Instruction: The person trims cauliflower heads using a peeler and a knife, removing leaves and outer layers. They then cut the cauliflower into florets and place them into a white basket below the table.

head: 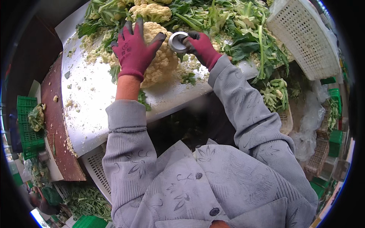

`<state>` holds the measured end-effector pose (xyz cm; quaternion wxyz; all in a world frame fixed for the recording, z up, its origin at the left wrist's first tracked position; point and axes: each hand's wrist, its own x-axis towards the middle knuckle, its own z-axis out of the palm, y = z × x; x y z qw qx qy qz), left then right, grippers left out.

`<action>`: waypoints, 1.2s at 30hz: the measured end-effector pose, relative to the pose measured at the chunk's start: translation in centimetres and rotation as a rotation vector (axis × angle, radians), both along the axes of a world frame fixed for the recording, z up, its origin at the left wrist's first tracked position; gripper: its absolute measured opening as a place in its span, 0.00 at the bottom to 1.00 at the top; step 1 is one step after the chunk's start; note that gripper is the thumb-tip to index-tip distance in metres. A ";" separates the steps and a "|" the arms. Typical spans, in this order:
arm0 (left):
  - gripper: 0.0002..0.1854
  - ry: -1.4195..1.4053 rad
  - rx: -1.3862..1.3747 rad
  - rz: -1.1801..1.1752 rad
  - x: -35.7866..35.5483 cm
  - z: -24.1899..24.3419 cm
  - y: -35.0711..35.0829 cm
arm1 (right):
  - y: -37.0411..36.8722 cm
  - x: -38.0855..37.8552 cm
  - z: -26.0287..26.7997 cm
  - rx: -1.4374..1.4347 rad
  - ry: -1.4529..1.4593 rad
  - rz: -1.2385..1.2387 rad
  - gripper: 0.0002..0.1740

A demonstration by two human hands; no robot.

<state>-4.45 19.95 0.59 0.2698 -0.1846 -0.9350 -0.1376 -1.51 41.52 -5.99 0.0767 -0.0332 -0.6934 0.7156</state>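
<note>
My left hand [136,47], in a maroon work glove with dark fingertips, rests spread on a large pale yellow cauliflower head [161,65]. In my right hand [196,45], gloved alike, is a round metal ring-shaped tool [178,42], held at the right side of that head, by my left thumb. Whether the tool touches the curds is unclear. The head lies on a shiny metal work surface [88,94] strewn with crumbs and leaf bits. Beyond it lie another cauliflower piece [151,12] and a heap of cut green leaves and stalks [225,20].
A white perforated plastic crate [308,40] leans at the upper right. Leafy trimmings [275,95] lie below it. Green crates [30,125] stand at the left past a reddish-brown board [57,114]. A white perforated crate [98,168] is under the near-left table edge. Clear plastic bags [309,125] hang at the right.
</note>
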 end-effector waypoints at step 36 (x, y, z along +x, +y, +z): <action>0.22 -0.366 -0.091 0.845 1.0 -9.9 -28.1 | 8.5 8.2 -3.4 1.578 -0.172 -0.148 0.26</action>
